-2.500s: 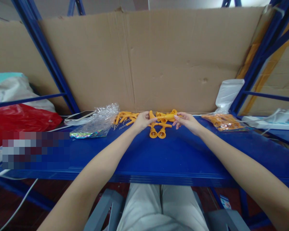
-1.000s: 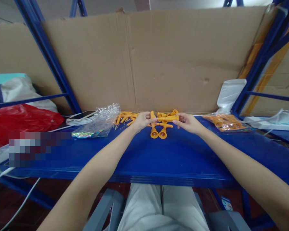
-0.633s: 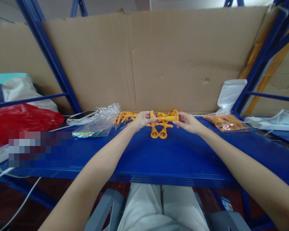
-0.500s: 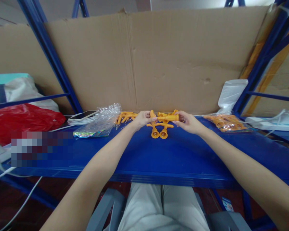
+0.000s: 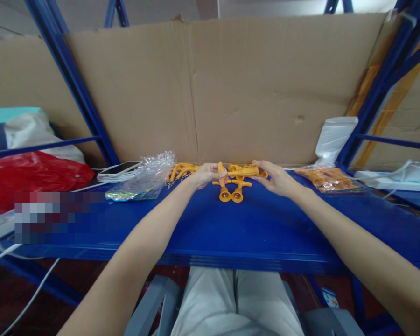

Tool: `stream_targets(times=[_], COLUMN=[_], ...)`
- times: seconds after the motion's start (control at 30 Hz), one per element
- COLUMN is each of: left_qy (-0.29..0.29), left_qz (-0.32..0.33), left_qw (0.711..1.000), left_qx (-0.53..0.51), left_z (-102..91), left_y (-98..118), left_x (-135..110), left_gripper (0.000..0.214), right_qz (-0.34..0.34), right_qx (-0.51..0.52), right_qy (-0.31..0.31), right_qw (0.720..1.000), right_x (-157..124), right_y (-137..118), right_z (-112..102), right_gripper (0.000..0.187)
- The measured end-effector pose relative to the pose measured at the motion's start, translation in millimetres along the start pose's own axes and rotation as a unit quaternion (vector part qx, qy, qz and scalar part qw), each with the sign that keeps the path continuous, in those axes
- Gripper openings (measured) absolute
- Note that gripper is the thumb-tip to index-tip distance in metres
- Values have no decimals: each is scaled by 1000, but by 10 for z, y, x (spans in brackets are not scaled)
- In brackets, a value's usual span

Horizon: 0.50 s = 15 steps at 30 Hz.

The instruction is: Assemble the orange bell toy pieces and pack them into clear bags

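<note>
Both my arms reach across a blue shelf (image 5: 252,228) toward its back. My right hand (image 5: 275,177) is closed on a horizontal orange plastic tube piece (image 5: 243,172), gripping its right end. My left hand (image 5: 206,174) pinches the left end of that piece, right by an upright orange part (image 5: 221,169). Just below the hands, two orange trumpet-shaped parts (image 5: 231,193) lie on the shelf with their bells toward me. More orange parts (image 5: 182,170) are piled left of my left hand.
A crumpled clear plastic bag (image 5: 143,179) and a phone with white cables (image 5: 117,169) lie to the left, a red bag (image 5: 31,175) beyond. A bag of orange parts (image 5: 325,178) and a white bag (image 5: 332,137) sit right. Cardboard (image 5: 231,88) backs the shelf.
My right hand has shifted its grip a little along the orange tube piece, which now tilts slightly. My left hand stays at its left end. The parts on the shelf have not moved.
</note>
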<state>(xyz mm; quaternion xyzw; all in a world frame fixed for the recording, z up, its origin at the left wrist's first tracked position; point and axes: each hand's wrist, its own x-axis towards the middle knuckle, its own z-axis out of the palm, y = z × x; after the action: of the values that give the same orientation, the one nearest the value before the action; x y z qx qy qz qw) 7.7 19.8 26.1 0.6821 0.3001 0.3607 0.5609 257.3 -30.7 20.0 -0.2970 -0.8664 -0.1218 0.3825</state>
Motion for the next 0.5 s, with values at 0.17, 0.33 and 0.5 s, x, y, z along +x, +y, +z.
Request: stream_targets(times=[0.17, 0.33, 0.5], left_qy=[-22, -11, 7], left_qz=[-1, 10, 34], left_qw=[1000, 1000, 999], left_qx=[10, 15, 18], left_z=[-35, -29, 35], left_y=[-15, -48, -39], left_x=[-20, -25, -24], left_gripper=[27, 28, 31], right_qz=[17, 49, 105], right_qx=[6, 17, 48], right_qy=[-16, -30, -9], right_qw=[1000, 998, 993], right_x=[-24, -25, 1], right_y=[-1, -23, -85], right_z=[19, 15, 23], right_gripper=[28, 29, 31])
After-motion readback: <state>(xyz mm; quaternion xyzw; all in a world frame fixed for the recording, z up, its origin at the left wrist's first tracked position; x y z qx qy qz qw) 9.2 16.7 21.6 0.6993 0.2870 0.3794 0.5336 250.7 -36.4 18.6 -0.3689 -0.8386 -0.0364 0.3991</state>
